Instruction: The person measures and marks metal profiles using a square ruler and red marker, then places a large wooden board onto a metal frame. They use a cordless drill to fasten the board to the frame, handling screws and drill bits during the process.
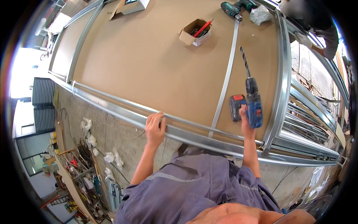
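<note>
My right hand (247,122) is closed around the handle of a blue cordless drill (255,110) near the right end of the board. The drill's long twist bit (244,61) points away from me, and its black and red battery (237,107) is at the left of the handle. My left hand (155,130) rests over the near metal rail (126,116), fingers bent slightly over it and thumb apart, holding nothing. Beneath both spreads a large brown board (149,63) set in a metal frame. A narrow metal strip (226,82) runs across it, left of the drill.
An open box of screws (197,33) with a red marker-like stick stands on the board. Behind it are a green drill (232,12), a plastic bag (260,15) and another carton (135,6). Another person (313,26) is at far right, near stacked metal profiles (309,123). Tools clutter the lower left.
</note>
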`<move>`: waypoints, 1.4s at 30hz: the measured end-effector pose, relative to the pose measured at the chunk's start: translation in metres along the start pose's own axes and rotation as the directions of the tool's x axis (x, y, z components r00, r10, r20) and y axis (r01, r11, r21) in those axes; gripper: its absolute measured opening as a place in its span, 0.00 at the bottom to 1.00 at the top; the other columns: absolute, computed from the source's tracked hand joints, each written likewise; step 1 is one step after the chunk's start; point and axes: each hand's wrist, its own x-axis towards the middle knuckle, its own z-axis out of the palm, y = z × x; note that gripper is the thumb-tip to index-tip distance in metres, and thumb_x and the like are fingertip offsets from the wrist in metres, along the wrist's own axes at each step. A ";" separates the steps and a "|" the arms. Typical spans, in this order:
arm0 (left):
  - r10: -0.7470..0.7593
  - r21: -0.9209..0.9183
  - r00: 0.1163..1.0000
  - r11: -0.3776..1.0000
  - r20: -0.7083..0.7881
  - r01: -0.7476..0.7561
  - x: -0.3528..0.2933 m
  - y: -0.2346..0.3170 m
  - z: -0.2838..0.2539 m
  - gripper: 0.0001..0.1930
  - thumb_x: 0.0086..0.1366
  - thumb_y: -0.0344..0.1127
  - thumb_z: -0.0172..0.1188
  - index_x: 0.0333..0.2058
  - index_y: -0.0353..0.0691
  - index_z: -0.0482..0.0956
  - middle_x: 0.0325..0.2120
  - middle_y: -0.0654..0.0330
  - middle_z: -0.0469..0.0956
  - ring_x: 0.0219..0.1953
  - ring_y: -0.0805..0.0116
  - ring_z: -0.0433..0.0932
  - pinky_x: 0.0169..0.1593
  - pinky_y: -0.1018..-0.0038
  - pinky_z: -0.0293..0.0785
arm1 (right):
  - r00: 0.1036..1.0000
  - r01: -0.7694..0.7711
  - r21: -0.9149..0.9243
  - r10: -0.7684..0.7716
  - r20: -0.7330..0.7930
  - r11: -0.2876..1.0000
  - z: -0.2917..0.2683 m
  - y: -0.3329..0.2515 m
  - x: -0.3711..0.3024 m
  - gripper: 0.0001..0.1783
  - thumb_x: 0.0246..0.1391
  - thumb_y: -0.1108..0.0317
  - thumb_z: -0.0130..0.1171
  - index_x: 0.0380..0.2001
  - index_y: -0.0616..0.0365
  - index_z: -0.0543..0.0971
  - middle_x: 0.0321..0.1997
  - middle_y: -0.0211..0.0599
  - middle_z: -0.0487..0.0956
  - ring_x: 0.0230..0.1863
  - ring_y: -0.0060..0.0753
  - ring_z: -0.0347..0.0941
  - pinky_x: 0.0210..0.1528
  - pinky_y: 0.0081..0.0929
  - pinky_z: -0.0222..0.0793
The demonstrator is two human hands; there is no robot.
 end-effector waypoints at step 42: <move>0.708 -0.264 0.560 -0.494 0.431 0.828 0.108 0.286 0.027 0.21 0.79 0.44 0.42 0.24 0.44 0.64 0.16 0.66 0.61 0.17 0.73 0.64 0.36 0.69 0.76 | 0.939 0.327 0.124 -0.307 -0.157 0.937 -0.023 -0.177 -0.107 0.35 0.48 0.72 0.72 0.60 0.59 0.72 0.46 0.46 0.82 0.45 0.43 0.81 0.50 0.33 0.75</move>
